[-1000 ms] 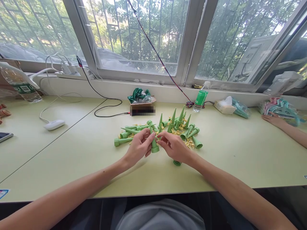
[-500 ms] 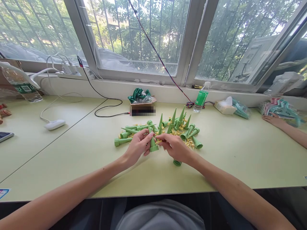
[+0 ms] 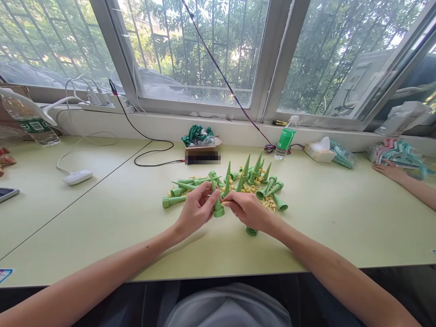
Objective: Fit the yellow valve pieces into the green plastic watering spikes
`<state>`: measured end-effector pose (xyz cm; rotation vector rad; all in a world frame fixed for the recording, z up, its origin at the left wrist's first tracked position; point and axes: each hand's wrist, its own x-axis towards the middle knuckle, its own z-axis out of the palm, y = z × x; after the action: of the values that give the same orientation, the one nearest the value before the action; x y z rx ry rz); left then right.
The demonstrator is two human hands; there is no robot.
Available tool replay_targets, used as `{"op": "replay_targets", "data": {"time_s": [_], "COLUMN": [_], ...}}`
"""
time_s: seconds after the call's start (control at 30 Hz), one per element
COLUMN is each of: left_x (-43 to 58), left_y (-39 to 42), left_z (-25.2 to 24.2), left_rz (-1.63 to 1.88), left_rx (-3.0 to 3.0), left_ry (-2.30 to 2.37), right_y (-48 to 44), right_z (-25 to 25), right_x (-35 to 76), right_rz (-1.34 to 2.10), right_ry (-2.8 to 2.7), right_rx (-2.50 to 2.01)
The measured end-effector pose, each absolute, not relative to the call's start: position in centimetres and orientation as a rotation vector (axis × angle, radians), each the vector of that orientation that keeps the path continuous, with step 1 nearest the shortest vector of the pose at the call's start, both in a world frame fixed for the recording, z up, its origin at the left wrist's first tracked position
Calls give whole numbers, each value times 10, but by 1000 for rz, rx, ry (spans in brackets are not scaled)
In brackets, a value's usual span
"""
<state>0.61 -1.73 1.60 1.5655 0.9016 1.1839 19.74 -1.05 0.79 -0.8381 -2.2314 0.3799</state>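
Observation:
My left hand (image 3: 196, 210) pinches a green plastic cone spike (image 3: 217, 201), held point up with its wide base down. My right hand (image 3: 248, 210) is closed right beside it, its fingertips meeting the spike's side on a small yellow piece (image 3: 225, 201). Just behind both hands lies a pile of green cone spikes (image 3: 254, 178), some standing upright, some on their sides, mixed with small yellow parts (image 3: 269, 204). A single green spike (image 3: 251, 231) pokes out below my right wrist on the pale green table (image 3: 136, 218).
A small cardboard box with a green bag (image 3: 200, 141) sits behind the pile. A green-labelled bottle (image 3: 284, 141) and a tissue box (image 3: 319, 151) stand by the window sill. Another person's hand (image 3: 388, 170) rests at the far right. A white mouse (image 3: 77, 176) and cables lie left.
The spike between my hands has tipped slightly and the hands have closed in a little around it. Nothing else on the table has moved.

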Motion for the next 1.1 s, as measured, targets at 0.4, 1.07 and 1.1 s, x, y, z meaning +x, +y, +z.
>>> {"op": "replay_targets", "data": {"time_s": [0.4,1.07,1.1], "left_x": [2,5,4], "left_y": [-18,-17,-17], "left_z": [10,8,7], "left_rz": [1251,1235,1241], "left_rx": [1914,1998,2088], "left_ry": [972,969,970], "right_y": [-11,-7,-8], "right_z": [8,5,5], "right_x": [199,199,199], "right_rz": [304,374,376], "right_ry": [-2309,-2181,-2186], "right_rx": [-918,-1006,-1004]}}
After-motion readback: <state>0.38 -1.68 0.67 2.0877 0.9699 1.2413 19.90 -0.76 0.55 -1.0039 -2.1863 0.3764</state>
